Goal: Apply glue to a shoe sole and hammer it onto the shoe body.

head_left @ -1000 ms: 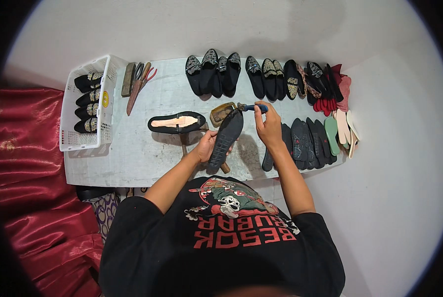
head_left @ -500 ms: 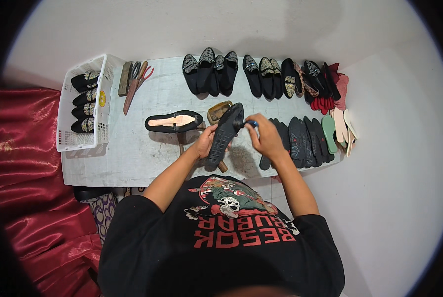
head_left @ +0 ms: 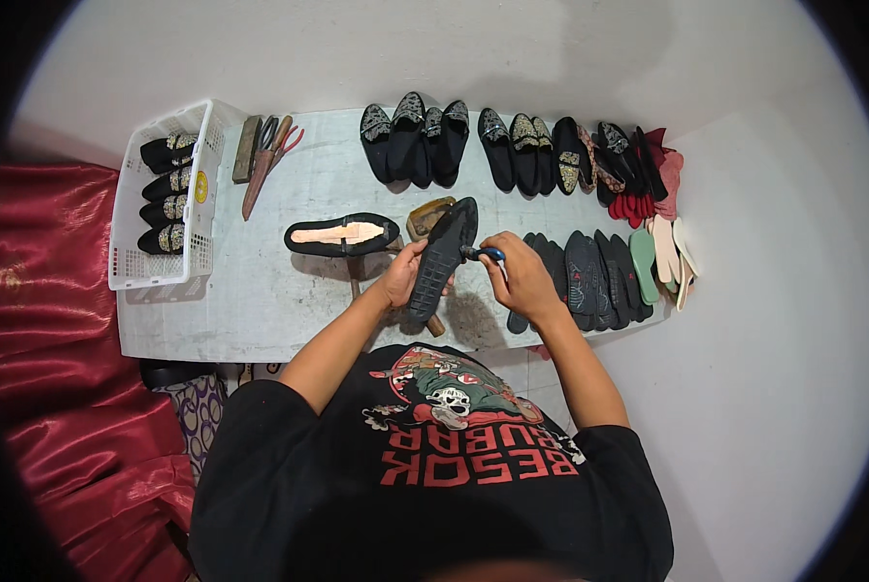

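At frame centre the left hand (head_left: 402, 276) grips a black shoe sole (head_left: 441, 257) — the right hand (head_left: 520, 279) pinches a blue-handled tool (head_left: 485, 254) against its edge, above the worktop (head_left: 260, 291).

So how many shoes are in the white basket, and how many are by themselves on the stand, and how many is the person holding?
Shoes in the white basket: 4
Shoe on the stand: 1
Sole-up shoe in the left hand, right hand working a small tool on it: 1
Total: 6

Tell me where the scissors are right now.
In the head view, the scissors lie at the table's far left, just right of the white basket and left of the shoe row.
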Demonstrator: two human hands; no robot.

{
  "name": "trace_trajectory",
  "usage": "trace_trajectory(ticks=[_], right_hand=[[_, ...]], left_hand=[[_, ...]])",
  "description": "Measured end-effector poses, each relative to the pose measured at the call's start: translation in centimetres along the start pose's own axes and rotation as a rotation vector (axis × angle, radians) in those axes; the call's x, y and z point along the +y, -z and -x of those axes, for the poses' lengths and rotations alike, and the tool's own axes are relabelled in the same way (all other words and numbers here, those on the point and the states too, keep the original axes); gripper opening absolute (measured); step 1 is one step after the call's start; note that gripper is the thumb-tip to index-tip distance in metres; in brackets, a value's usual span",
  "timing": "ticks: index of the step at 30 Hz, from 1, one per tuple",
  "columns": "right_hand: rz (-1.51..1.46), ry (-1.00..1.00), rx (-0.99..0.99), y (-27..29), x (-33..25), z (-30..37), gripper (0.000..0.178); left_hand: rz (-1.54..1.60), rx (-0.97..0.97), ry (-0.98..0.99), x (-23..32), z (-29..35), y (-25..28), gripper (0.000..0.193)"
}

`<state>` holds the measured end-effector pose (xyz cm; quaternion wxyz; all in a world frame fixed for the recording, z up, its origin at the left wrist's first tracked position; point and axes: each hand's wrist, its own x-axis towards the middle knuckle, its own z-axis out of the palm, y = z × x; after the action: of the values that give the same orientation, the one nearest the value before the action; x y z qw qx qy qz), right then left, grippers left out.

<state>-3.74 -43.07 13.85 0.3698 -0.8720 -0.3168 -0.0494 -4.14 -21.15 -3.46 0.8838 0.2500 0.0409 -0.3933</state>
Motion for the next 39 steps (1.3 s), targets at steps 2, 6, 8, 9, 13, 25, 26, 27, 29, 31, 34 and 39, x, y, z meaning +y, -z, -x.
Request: trace_trajectory(ticks=[2,6,8,9,13,25,26,27,29,31,34,39], right_hand=[[0.015,0.004,0.074,0.3,0.7,-0.3,0.015],[0.104,-0.001,0.215,1.4,1.6,-2.3,0.016],[0.112,-0.012,0.216,1.5,1.4,-2.3,0.017],[0.120,0.003,0.184,1.3,1.1,-2.1,0.017],[0.039,0.018,0.066,-0.5,-0.8,-0.1,0.018],[0.094,0.022,0.225,0.1,0.8,-2.1,0.019],[0.093,0.024,0.225,-0.4,0.5,-1.6,0.019],[0.038,0.023,0.180,-1.0,0.0,-0.9,0.019],[-0.006,0.075,0.115,-1.7,-1.4,-0.3,0.020],[-0.026,0.051,0.116,-1.8,-1.3,-0.1,0.020],[-0.073,-0.004,0.150,-1.4,-0.1,-0.7,0.019],[0.049,-0.002,0.315,-0.3,1.2,-2.3,0.016]], left_hand=[[0.012,-0.006,0.041,0.1,0.0,-0.2,0.067],[0.022,-0.059,0.085,-0.3,-0.2,-0.6,0.067],[0.005,-0.037,0.052,-0.7,-0.4,-0.8,0.067],[0.006,-0.037,0.051,-0.6,-0.5,-1.0,0.067],[0.046,-0.039,0.006,0.0,-0.6,-1.5,0.066],[0.043,-0.148,0.024,-0.3,-0.7,-1.3,0.064],[0.035,-0.125,0.018,-0.2,-0.6,-1.5,0.065],[0.038,-0.121,0.014,-0.3,-0.5,-1.4,0.065],[0.090,-0.119,0.007,-0.2,-0.4,-1.1,0.063],[0.074,-0.145,0.002,0.0,-0.5,-1.1,0.063],[0.077,-0.191,0.001,0.3,-0.8,-1.3,0.064],[0.075,-0.230,0.027,0.2,-1.2,-1.0,0.066]])
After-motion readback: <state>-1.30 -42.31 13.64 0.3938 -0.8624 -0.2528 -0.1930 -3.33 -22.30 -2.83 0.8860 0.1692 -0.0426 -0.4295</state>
